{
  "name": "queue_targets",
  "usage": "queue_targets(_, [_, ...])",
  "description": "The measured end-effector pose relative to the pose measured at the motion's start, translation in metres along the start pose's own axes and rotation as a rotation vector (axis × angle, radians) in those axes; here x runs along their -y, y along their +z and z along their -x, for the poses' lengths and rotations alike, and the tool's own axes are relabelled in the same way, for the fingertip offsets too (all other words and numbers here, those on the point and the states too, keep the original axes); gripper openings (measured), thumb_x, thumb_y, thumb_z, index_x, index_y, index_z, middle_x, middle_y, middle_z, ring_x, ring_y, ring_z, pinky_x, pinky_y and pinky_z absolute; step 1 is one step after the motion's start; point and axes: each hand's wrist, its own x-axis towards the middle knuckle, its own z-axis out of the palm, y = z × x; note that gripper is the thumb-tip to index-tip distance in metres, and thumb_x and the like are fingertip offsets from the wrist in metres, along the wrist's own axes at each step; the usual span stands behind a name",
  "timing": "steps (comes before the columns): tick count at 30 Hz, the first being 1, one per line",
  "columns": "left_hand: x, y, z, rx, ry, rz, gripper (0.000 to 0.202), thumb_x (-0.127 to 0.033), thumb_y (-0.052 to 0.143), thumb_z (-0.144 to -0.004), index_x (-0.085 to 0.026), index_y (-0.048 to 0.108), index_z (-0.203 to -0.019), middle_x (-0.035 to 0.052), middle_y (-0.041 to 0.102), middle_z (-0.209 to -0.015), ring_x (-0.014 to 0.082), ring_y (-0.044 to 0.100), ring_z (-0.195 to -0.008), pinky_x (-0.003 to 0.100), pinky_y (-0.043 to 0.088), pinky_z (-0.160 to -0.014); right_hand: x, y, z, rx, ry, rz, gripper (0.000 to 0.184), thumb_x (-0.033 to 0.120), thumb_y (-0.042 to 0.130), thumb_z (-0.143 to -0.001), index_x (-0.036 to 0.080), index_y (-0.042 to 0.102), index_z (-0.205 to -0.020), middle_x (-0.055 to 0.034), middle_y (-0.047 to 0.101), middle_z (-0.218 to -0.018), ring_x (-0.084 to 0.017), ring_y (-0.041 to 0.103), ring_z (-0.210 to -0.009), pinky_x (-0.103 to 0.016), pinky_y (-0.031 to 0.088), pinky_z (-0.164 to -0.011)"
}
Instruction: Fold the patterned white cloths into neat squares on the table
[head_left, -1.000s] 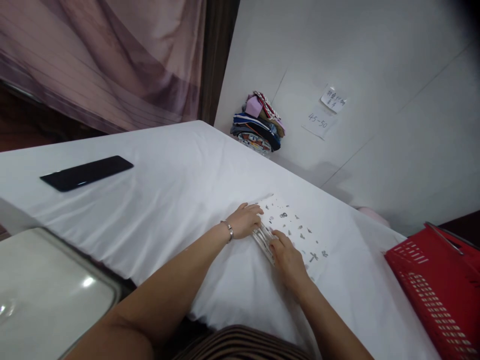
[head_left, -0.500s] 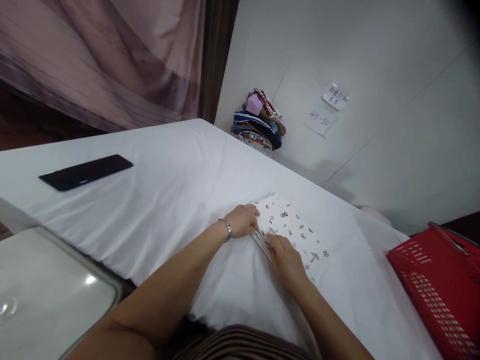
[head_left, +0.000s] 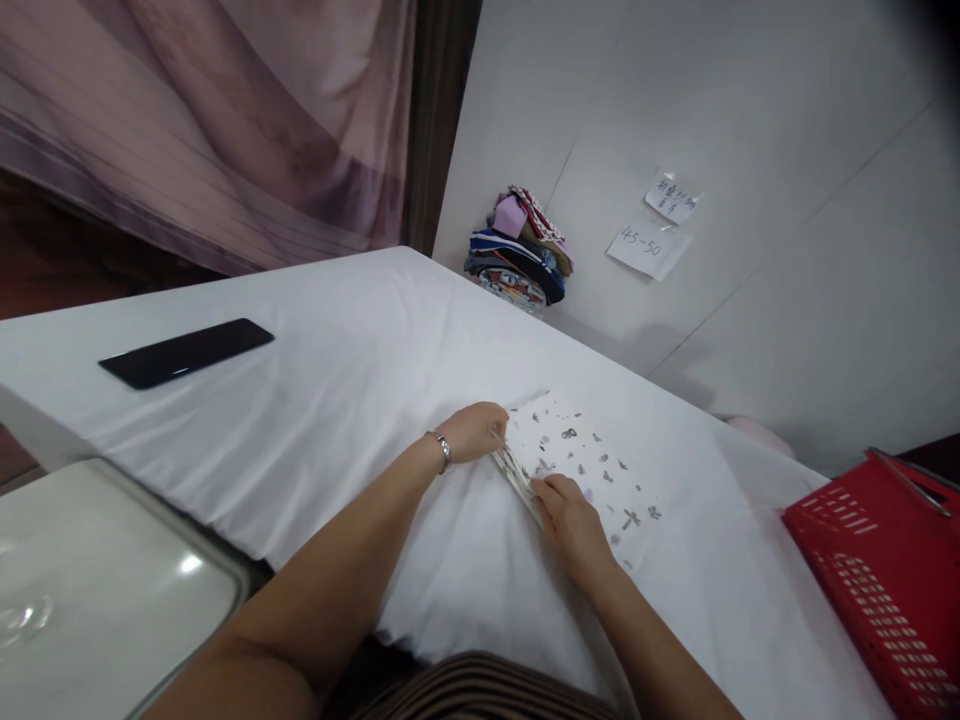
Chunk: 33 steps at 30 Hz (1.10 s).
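A white cloth garment (head_left: pixel 577 450) with small printed motifs lies in a flat folded shape on the white-covered table (head_left: pixel 352 340). At its near left corner, my left hand (head_left: pixel 480 430) pinches the layered edge between thumb and fingers. Farther along that same near edge, my right hand (head_left: pixel 574 520) has its fingers curled over the cloth. Several layers show between the two hands. The exact kind of garment cannot be made out.
A black phone (head_left: pixel 187 353) lies on the table's left part. Folded clothes (head_left: pixel 517 250) are stacked at the far edge by the wall. A red basket (head_left: pixel 885 570) stands at the right, a pale glossy stool-like surface (head_left: pixel 97 590) at the lower left.
My left hand has shifted slightly left, drawing the cloth's near edge with it, and the layers show more. My right hand has stayed nearly in place. The view has tilted a little.
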Motion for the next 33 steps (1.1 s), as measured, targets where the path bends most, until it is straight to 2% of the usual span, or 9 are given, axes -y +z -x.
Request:
queue_targets(5, [0.01, -0.001, -0.002, -0.001, -0.112, 0.037, 0.025, -0.026, 0.056, -0.067, -0.023, 0.061, -0.091, -0.0006, 0.06, -0.099, 0.0154, 0.055, -0.087, 0.024, 0.042, -0.075, -0.001, 0.002, 0.001, -0.009, 0.018, -0.031, 0.034, 0.02, 0.034, -0.087, 0.025, 0.057, -0.111, -0.0053, 0.057, -0.103, -0.019, 0.05, -0.095, -0.028, 0.043, -0.077])
queue_targets(10, [0.022, 0.002, -0.004, 0.019, -0.182, 0.056, 0.02, -0.028, 0.056, -0.068, -0.023, 0.066, -0.084, 0.0, 0.063, -0.09, 0.0149, 0.055, -0.082, 0.024, 0.042, -0.072, -0.003, 0.006, 0.004, 0.006, 0.017, -0.032, 0.035, 0.02, 0.035, -0.086, 0.026, 0.054, -0.114, -0.0056, 0.055, -0.103, -0.02, 0.049, -0.094, -0.028, 0.043, -0.076])
queue_targets(14, [0.028, 0.002, -0.004, 0.025, -0.255, 0.156, 0.021, -0.031, 0.051, -0.071, -0.024, 0.068, -0.083, -0.0014, 0.065, -0.081, 0.0139, 0.056, -0.077, 0.022, 0.04, -0.068, -0.004, 0.008, 0.007, 0.015, 0.003, 0.012, 0.037, 0.018, 0.032, -0.087, 0.025, 0.051, -0.118, -0.0062, 0.053, -0.106, -0.02, 0.047, -0.097, -0.027, 0.042, -0.076])
queue_targets(20, [0.025, 0.009, -0.007, -0.037, -0.387, 0.237, 0.031, -0.05, 0.055, -0.067, -0.02, 0.062, -0.069, -0.0014, 0.062, -0.068, 0.0137, 0.054, -0.066, 0.022, 0.038, -0.055, -0.002, 0.005, 0.007, 0.046, -0.012, 0.062, 0.042, 0.012, 0.033, -0.083, 0.025, 0.048, -0.12, -0.006, 0.053, -0.105, -0.02, 0.047, -0.095, -0.027, 0.041, -0.074])
queue_targets(24, [0.024, 0.019, -0.009, -0.099, -0.413, 0.23, 0.02, -0.039, 0.061, -0.063, -0.02, 0.059, -0.068, -0.0015, 0.062, -0.07, 0.0127, 0.054, -0.065, 0.022, 0.037, -0.054, 0.001, 0.004, 0.007, 0.032, -0.013, 0.073, 0.045, 0.01, 0.036, -0.08, 0.024, 0.049, -0.12, -0.0064, 0.054, -0.105, -0.021, 0.048, -0.094, -0.028, 0.041, -0.074])
queue_targets(29, [0.028, 0.021, -0.011, -0.092, -0.439, 0.194, 0.011, -0.031, 0.06, -0.064, -0.02, 0.059, -0.067, -0.0022, 0.06, -0.066, 0.0119, 0.053, -0.061, 0.022, 0.037, -0.053, 0.0, 0.007, 0.013, 0.012, -0.021, 0.048, 0.047, 0.005, 0.035, -0.077, 0.022, 0.05, -0.119, -0.0072, 0.054, -0.109, -0.021, 0.048, -0.095, -0.031, 0.04, -0.08])
queue_targets(33, [0.03, 0.024, -0.011, -0.118, -0.453, 0.189, 0.01, -0.028, 0.06, -0.064, -0.02, 0.06, -0.069, -0.0015, 0.062, -0.071, 0.0123, 0.055, -0.065, 0.022, 0.039, -0.056, -0.001, 0.0, 0.016, 0.017, -0.054, -0.032, 0.038, 0.01, 0.037, -0.081, 0.018, 0.053, -0.115, -0.0093, 0.054, -0.11, -0.022, 0.048, -0.099, -0.033, 0.041, -0.084])
